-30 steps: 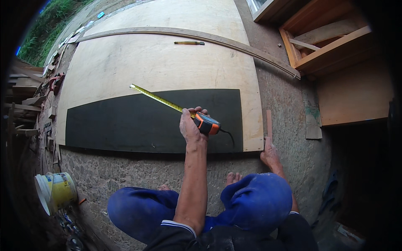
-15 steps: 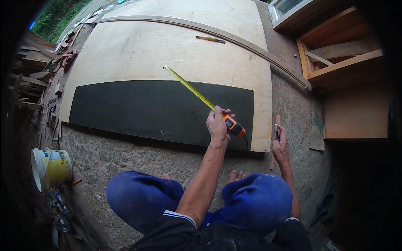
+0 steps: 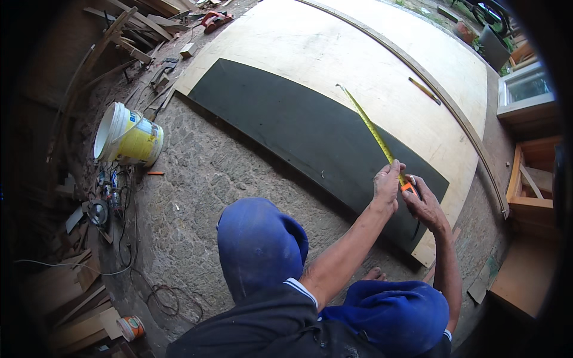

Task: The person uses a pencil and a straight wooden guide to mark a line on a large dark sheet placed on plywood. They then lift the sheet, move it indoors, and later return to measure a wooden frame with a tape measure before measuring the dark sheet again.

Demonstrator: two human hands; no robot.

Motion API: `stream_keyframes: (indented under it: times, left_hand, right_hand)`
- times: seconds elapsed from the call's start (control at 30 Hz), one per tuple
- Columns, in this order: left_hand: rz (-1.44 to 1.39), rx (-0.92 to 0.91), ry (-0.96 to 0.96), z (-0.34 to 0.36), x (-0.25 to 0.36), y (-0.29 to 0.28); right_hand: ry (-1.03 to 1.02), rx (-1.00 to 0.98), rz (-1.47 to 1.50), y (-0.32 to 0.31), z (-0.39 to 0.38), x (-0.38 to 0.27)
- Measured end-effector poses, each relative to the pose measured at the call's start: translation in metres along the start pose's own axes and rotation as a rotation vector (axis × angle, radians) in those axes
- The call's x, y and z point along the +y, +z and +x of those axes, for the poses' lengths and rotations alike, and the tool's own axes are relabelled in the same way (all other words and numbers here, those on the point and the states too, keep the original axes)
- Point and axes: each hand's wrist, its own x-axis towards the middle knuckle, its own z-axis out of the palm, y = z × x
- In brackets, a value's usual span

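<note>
A tape measure (image 3: 409, 189) with an orange case is held between my two hands, its yellow blade (image 3: 369, 125) drawn out over a dark board (image 3: 286, 122) with one curved edge. My left hand (image 3: 386, 187) is closed on the blade where it leaves the case. Around the case my right hand (image 3: 427, 206) has its fingers wrapped, hiding most of it. A small white tip shows by the right fingers, likely the thin dark pen seen there earlier. The dark board lies on a large pale plywood sheet (image 3: 310, 39). The blade's hooked end hangs free.
A long wooden strip (image 3: 412, 56) crosses the plywood, beside a thin yellow-brown tool (image 3: 425, 90). On the left are a white-and-yellow bucket (image 3: 134, 136), a circular-bladed power tool (image 3: 98, 212), cords and wood scraps. Wooden cabinet frames (image 3: 531, 185) stand at the right.
My right hand has come from beside the board to the tape measure's case, which only the left hand held before. The head view has swung left, showing more floor and scraps.
</note>
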Motion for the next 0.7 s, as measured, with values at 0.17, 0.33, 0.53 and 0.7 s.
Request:
stream_keyframes:
  times: [0.17,0.33,0.53,0.7]
  left_hand:
    - [-0.055,0.147,0.200,0.076,0.058,-0.029]
    - [-0.052,0.329,0.294,0.172,0.216,-0.074]
    - [0.044,0.514,0.437,0.174,0.329,-0.131]
    - [-0.024,0.446,0.335,0.180,0.273,-0.136]
  right_hand:
    - [-0.191,0.134,-0.324,-0.024,-0.051,0.086]
    - [-0.139,0.345,-0.292,-0.073,-0.155,0.221]
    - [-0.068,0.254,-0.453,-0.097,-0.196,0.217]
    - [-0.277,0.275,-0.438,-0.072,-0.092,0.130]
